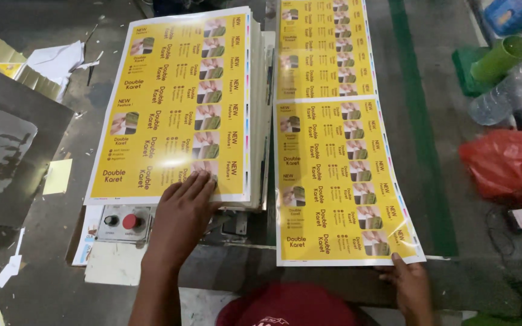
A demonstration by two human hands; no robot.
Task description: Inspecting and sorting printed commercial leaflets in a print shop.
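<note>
1. Head view shows me the yellow printed sheet lying on the dark table, its near corner pinched by the right hand.
2. The left hand lies open and flat, fingers spread, on the stack of yellow sheets just beside it.
3. A control box with a red button sits under the stack's near edge.
4. I judge the loose sheet could crease or slide, because only one corner is held.
</note>
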